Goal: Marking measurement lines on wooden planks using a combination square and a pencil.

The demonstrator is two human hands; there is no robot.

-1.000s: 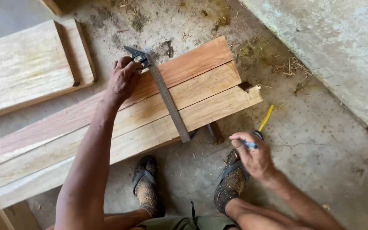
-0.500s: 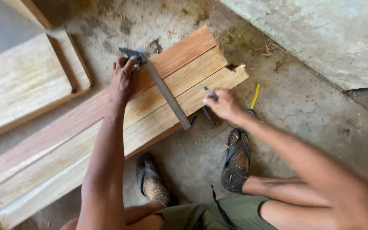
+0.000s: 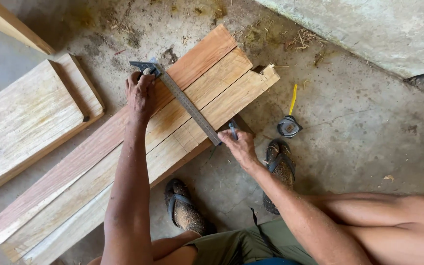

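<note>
Three long wooden planks (image 3: 99,162) lie side by side on the concrete floor, running from lower left to upper right. A metal square ruler (image 3: 182,100) lies across them. My left hand (image 3: 140,93) presses down on the ruler's dark head at the far edge of the planks. My right hand (image 3: 239,143) holds a pencil (image 3: 232,128) with its tip at the near end of the ruler blade, at the edge of the nearest plank.
A tape measure (image 3: 289,125) with its yellow tape pulled out lies on the floor right of the planks. Wide boards (image 3: 25,122) lie at the left. A concrete slab (image 3: 369,29) fills the upper right. My sandalled feet (image 3: 280,169) stand by the planks.
My right hand came from the tape measure on the floor, carrying the pencil, to the near end of the ruler. My left hand stayed on the ruler's head.
</note>
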